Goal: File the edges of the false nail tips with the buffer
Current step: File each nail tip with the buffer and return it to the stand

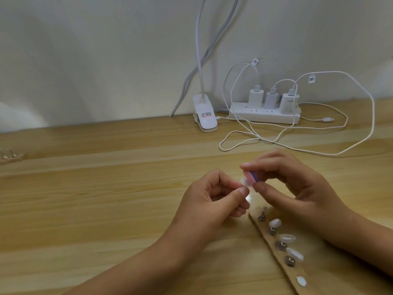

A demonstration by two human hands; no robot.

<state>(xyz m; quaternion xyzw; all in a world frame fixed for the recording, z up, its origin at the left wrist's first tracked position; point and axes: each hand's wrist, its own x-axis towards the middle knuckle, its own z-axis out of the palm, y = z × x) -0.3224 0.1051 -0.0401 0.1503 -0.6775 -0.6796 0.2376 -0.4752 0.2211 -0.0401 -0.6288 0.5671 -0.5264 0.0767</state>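
In the head view, writing shows in only a few places: the white clip-on lamp base [55, 119] at the back of the table carries a small white label with red and dark print, too small to read, and two white charging cables bear paper tags [311, 78] printed with square codes that cannot be made out. One of the three white plug adapters [287, 103] seated in the white power strip [264, 116] has faint grey lettering on its side, also illegible.

Above the pale wooden table [106, 188], the left hand [212, 201] pinches a small translucent false nail tip [308, 182] between thumb and forefinger, the other fingers curled in. The right hand [297, 184] grips a short pink and purple block buffer [315, 177] between thumb and fingertips, its end touching the tip's edge. Both are slightly blurred, so the exact contact line cannot be told.

Just below the hands, a long brown cardboard strip [282, 271] lies slanted on the table. It holds a row of round metal studs [289, 261], several of them topped with milky white oval nail tips [287, 238] tilted to the right; the nearest tip [301, 281] lies flat on the strip.

At the far left edge, a second brown strip with metal studs [11, 156] lies well apart from the hands.
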